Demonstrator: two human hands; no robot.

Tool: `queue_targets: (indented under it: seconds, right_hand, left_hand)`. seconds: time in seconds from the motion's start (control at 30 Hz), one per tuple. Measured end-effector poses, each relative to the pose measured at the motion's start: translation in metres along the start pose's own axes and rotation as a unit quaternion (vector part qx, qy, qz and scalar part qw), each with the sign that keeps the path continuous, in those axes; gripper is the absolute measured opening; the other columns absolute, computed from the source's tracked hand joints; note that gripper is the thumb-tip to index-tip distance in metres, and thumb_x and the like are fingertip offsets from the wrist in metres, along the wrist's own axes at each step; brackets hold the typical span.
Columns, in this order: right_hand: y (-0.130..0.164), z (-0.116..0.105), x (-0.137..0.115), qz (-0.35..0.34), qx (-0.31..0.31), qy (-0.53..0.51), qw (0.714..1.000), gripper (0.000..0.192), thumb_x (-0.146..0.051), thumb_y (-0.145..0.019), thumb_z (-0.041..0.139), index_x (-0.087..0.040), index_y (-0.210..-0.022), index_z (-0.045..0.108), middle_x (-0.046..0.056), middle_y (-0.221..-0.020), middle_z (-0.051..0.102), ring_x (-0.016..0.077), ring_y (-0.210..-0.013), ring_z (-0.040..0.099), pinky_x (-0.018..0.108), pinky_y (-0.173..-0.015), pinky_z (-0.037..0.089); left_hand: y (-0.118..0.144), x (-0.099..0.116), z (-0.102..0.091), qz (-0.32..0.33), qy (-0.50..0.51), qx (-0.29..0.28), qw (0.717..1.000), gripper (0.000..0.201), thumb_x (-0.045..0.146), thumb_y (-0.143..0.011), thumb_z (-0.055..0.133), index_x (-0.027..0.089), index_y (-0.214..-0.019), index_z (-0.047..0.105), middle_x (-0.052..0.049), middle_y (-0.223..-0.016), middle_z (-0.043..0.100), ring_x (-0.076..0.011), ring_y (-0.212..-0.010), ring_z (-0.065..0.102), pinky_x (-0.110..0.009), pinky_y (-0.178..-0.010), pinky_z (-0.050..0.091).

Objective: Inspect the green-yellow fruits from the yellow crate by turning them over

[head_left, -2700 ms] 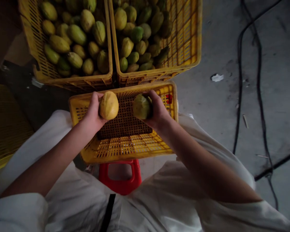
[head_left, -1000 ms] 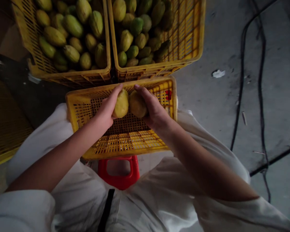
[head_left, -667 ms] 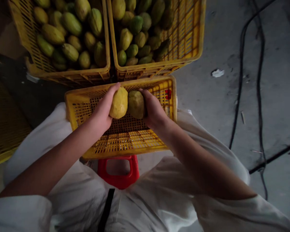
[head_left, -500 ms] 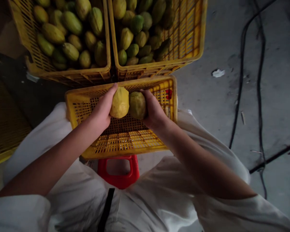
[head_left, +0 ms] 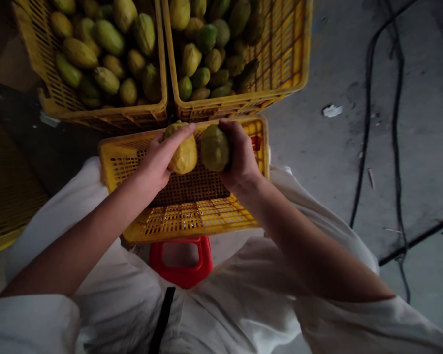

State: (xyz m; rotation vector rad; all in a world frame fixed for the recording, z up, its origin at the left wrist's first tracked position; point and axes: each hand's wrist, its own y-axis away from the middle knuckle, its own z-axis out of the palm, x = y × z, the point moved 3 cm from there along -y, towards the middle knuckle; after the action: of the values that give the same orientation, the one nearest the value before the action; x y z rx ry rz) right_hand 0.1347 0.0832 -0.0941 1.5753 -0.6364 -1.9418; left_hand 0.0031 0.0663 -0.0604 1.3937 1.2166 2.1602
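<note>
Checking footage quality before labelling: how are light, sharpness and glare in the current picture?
Head view: dim overall, the left-edge crate sunk in shadow; head view: the held yellow fruit looks brighter than the held greenish fruit; head view: fine detail is soft, with no strong glare.

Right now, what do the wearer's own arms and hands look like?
Left hand and right hand: ungloved. Left forearm and right forearm: bare, no watch or bracelet visible. Left sleeve and right sleeve: whitish, loose, short, no markings visible.
</note>
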Motion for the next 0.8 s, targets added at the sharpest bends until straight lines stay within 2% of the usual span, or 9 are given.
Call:
queue_targets:
  seconds: [0.07, 0.13, 0.27, 0.43, 0.5, 0.57, 0.63, 0.73, 0.8]
  right_hand:
    - [-0.003, -0.003, 0.001, 0.016, 0.000, -0.018, 1.000, 0.038, -0.066, -0.093, 0.059, -0.029, -0.095, 0.067, 0.008, -0.101, 0.080, 0.0346, -0.126, 0.072, 0.048, -0.094, 0.067]
    - [-0.004, -0.006, 0.005, 0.019, 0.003, -0.039, 0.999, 0.040, -0.067, -0.088, 0.065, -0.029, -0.096, 0.068, 0.008, -0.104, 0.080, 0.0365, -0.128, 0.071, 0.050, -0.094, 0.067]
    - [-0.003, -0.006, 0.010, 0.033, 0.015, -0.064, 0.997, 0.037, -0.061, -0.082, 0.075, -0.029, -0.098, 0.069, 0.008, -0.103, 0.080, 0.0382, -0.127, 0.071, 0.051, -0.091, 0.068]
    - [0.007, 0.003, -0.001, 0.106, 0.062, -0.133, 0.984, 0.029, -0.055, -0.092, 0.069, -0.026, -0.096, 0.067, 0.010, -0.109, 0.081, 0.0338, -0.128, 0.071, 0.045, -0.094, 0.067]
    - [0.011, 0.008, -0.005, 0.126, 0.044, -0.147, 0.980, 0.031, -0.056, -0.095, 0.065, -0.025, -0.095, 0.066, 0.010, -0.109, 0.081, 0.0328, -0.129, 0.071, 0.043, -0.095, 0.066]
    - [0.014, 0.011, -0.006, 0.118, 0.007, -0.143, 0.983, 0.032, -0.058, -0.093, 0.069, -0.026, -0.095, 0.066, 0.008, -0.109, 0.081, 0.0326, -0.130, 0.071, 0.043, -0.097, 0.066]
    - [0.015, 0.011, -0.006, 0.087, -0.017, -0.129, 0.988, 0.035, -0.056, -0.085, 0.080, -0.026, -0.096, 0.065, 0.007, -0.112, 0.080, 0.0323, -0.130, 0.070, 0.043, -0.100, 0.065]
    - [0.016, 0.007, -0.006, 0.034, -0.016, -0.111, 0.993, 0.048, -0.047, -0.068, 0.095, -0.028, -0.094, 0.060, 0.005, -0.119, 0.078, 0.0316, -0.130, 0.070, 0.043, -0.105, 0.063]
    - [0.015, 0.006, -0.007, 0.002, -0.011, -0.110, 0.994, 0.051, -0.042, -0.063, 0.099, -0.028, -0.092, 0.059, 0.007, -0.123, 0.077, 0.0314, -0.128, 0.071, 0.042, -0.107, 0.063]
  left_hand:
    - [0.000, -0.001, 0.001, -0.011, 0.002, -0.031, 0.999, 0.012, 0.023, -0.099, 0.068, 0.019, -0.089, 0.072, -0.005, -0.101, 0.079, -0.0247, -0.120, 0.074, -0.036, -0.111, 0.058]
    - [0.000, -0.002, 0.000, -0.021, 0.000, -0.032, 0.999, 0.013, 0.027, -0.100, 0.067, 0.019, -0.092, 0.074, -0.005, -0.101, 0.079, -0.0241, -0.120, 0.074, -0.037, -0.113, 0.057]
    - [-0.002, -0.004, -0.008, -0.034, -0.014, 0.026, 0.999, 0.016, 0.030, -0.100, 0.068, 0.020, -0.089, 0.072, -0.002, -0.091, 0.077, -0.0234, -0.116, 0.075, -0.038, -0.114, 0.056]
    - [-0.007, -0.007, -0.010, -0.027, -0.009, 0.040, 0.999, 0.022, 0.031, -0.102, 0.064, 0.020, -0.084, 0.068, -0.002, -0.085, 0.076, -0.0214, -0.109, 0.077, -0.035, -0.110, 0.058]
    - [-0.006, -0.009, -0.009, -0.041, -0.011, 0.037, 0.998, 0.021, 0.035, -0.102, 0.064, 0.021, -0.087, 0.070, -0.001, -0.086, 0.077, -0.0210, -0.109, 0.077, -0.036, -0.110, 0.058]
    - [-0.005, -0.010, -0.007, -0.065, -0.008, 0.018, 0.998, 0.019, 0.037, -0.101, 0.066, 0.023, -0.091, 0.073, -0.001, -0.089, 0.079, -0.0202, -0.108, 0.076, -0.034, -0.109, 0.058]
    - [-0.002, -0.009, -0.004, -0.068, 0.001, -0.009, 0.998, 0.013, 0.032, -0.100, 0.069, 0.022, -0.095, 0.075, -0.001, -0.094, 0.080, -0.0192, -0.109, 0.076, -0.032, -0.109, 0.058]
    - [0.001, -0.001, -0.002, -0.032, 0.024, -0.035, 0.999, 0.005, 0.021, -0.098, 0.070, 0.018, -0.095, 0.073, -0.001, -0.097, 0.080, -0.0180, -0.110, 0.075, -0.031, -0.110, 0.057]
    - [0.002, 0.003, -0.002, -0.026, 0.038, -0.030, 0.998, 0.007, 0.022, -0.099, 0.069, 0.018, -0.093, 0.071, -0.001, -0.095, 0.078, -0.0182, -0.111, 0.075, -0.032, -0.111, 0.056]
